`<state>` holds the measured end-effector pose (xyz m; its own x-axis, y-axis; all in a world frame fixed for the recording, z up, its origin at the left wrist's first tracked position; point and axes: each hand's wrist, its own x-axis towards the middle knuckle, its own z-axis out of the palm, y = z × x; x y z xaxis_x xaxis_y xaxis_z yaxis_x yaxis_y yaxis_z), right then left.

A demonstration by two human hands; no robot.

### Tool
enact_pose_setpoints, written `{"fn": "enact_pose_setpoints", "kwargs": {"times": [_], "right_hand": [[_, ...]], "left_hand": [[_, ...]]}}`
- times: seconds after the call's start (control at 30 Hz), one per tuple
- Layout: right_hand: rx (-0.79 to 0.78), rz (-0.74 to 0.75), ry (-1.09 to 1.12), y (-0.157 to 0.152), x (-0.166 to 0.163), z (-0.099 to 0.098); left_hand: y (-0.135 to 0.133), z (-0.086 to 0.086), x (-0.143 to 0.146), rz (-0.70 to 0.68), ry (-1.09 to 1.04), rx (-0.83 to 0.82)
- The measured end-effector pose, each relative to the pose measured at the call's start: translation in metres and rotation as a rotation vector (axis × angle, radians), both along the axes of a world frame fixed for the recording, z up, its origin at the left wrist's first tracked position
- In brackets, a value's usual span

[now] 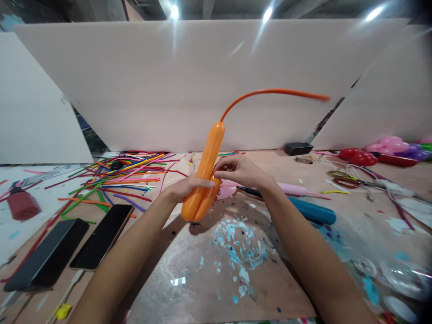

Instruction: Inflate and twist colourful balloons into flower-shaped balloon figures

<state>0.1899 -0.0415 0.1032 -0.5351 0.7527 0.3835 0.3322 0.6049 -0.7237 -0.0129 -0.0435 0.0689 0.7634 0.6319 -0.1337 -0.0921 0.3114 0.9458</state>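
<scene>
orange modelling balloon: held up over the middle of the bench, leaning a bit right; looks doubled over at the bottom, 2 fat lobes side by side

left hand: closed round the doubled lower part from the left, thumb laid across the front; probably to pin the 2 lobes together and stop them springing apart

right hand: fingertips pinched narrow on the balloon's right edge, just above the left thumb, other fingers curled; small precise grip, seemingly right at a twist point

tail: uninflated, arcing up and off to the right, blurry at the tip; touched by neither hand, well clear of the grip

loose balloons: big multicolour heap of flat ones, left of the hands, within easy reach

phone: flat on the near left, screen up, next to another dark flat device; parked apart from the heap

pink balloon: lying on the bench just behind the right wrist, with a blue tube beside it

inflated balloons: red, pink and purple, over at the far right by the white board, out of the way
</scene>
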Motion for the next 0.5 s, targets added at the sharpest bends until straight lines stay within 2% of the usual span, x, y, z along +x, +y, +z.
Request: {"fn": "enact_pose_setpoints", "kwargs": {"times": [0.13,0.2,0.33,0.5], "right_hand": [[0.553,-0.136,-0.191,-0.014,-0.008,0.006],[0.663,-0.09,-0.345,-0.023,-0.011,0.01],[0.624,-0.008,-0.53,-0.039,-0.019,0.015],[0.497,-0.018,-0.69,-0.051,-0.033,0.013]], "left_hand": [[-0.001,-0.003,-0.008,-0.042,0.051,-0.206],[-0.003,-0.003,-0.012,-0.065,0.148,-0.229],[-0.003,-0.001,-0.02,-0.128,0.299,-0.066],[0.016,-0.003,-0.028,-0.369,0.453,0.253]]}}
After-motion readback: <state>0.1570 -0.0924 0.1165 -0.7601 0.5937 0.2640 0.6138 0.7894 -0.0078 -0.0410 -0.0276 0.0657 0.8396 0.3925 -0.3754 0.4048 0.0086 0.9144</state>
